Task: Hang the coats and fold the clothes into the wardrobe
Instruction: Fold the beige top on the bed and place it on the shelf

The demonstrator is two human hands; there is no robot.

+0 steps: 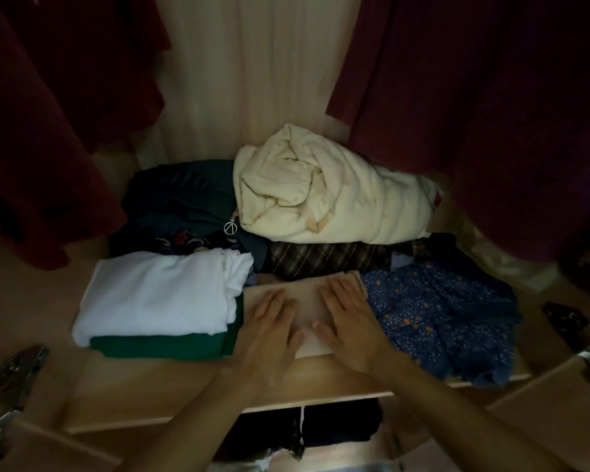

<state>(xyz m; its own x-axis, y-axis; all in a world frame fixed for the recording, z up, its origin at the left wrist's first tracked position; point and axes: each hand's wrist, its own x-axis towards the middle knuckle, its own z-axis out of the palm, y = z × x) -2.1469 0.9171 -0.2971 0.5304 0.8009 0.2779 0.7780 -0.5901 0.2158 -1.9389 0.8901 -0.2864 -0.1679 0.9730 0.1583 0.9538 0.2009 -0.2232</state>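
Both forearms reach in from below, and both hands lie palm-down, fingers stretched flat — the left hand (269,330) and right hand (349,321) side by side, grasping nothing, pressing on a folded pale beige garment (307,294). It lies on the light wooden wardrobe shelf (157,396) (near the front edge), between a folded white top (157,294) and a blue patterned cloth (440,311). Dark red coats (491,97) hang above.
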